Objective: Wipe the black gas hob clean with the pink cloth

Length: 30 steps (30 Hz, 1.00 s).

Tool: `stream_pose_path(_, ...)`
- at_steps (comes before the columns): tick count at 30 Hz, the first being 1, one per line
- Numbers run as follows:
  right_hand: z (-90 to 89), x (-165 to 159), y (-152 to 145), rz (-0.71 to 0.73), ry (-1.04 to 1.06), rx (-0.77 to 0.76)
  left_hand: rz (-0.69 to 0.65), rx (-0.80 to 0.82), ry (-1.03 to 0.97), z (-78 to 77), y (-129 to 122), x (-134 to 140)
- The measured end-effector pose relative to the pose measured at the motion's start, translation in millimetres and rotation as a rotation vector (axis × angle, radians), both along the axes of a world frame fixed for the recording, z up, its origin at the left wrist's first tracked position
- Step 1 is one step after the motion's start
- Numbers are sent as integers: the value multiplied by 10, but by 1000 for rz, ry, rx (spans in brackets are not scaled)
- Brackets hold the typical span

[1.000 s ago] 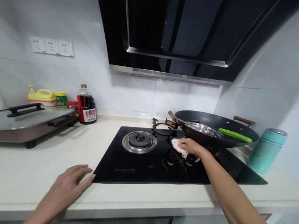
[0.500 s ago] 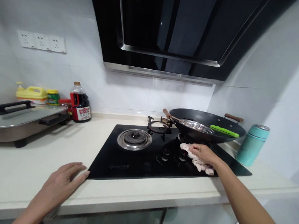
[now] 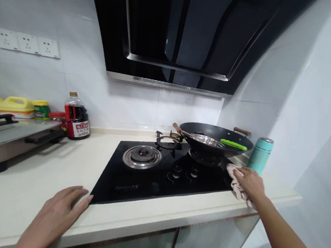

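Observation:
My right hand presses a crumpled pale pink cloth onto the right end of the black glass gas stove, with part of the cloth over the counter. Its fingers are closed on the cloth. On the counter by the stove's front left corner rests my left hand, fingers stretched out and holding nothing. A black wok sits over the right burner, with a metal dish and a green-handled utensil in it. The left burner is bare, and its pan support lies behind it.
A turquoise flask stands just behind my right hand. On the left are an electric pan with a glass lid, a soy sauce bottle and a yellow jug. The black range hood hangs low above.
My right hand has moved the cloth rightward, from beside the knobs to the stove's right edge near the flask. The view has shifted slightly right. My left hand stays at the stove's corner.

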State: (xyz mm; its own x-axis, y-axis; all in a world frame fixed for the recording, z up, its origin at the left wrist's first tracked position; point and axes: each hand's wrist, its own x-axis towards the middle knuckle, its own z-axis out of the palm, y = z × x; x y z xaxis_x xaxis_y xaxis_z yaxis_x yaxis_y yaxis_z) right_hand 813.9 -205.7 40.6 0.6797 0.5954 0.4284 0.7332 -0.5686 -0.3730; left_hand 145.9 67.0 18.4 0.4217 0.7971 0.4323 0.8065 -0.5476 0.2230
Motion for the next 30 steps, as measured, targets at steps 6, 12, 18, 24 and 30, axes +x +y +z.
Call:
stream_pose_path(6, 49, -100, -1, 21, 81, -82, -5, 19, 1, -38, 29, 31)
stream_pose_path(12, 26, -782, 254, 160, 31, -132, -27, 10, -4, 14, -18, 80)
stream_pose_path(18, -1, -1627, 397, 362, -32, -99, -36, 26, -34, 32, -25, 75)
stream_pose_path(24, 82, -1729, 141, 560, 39, -75, -30, 31, -28, 17, -9, 56)
stream_pose_path(30, -21, -770, 10, 179, 22, -134, -15, 45, -26, -36, 38, 32)
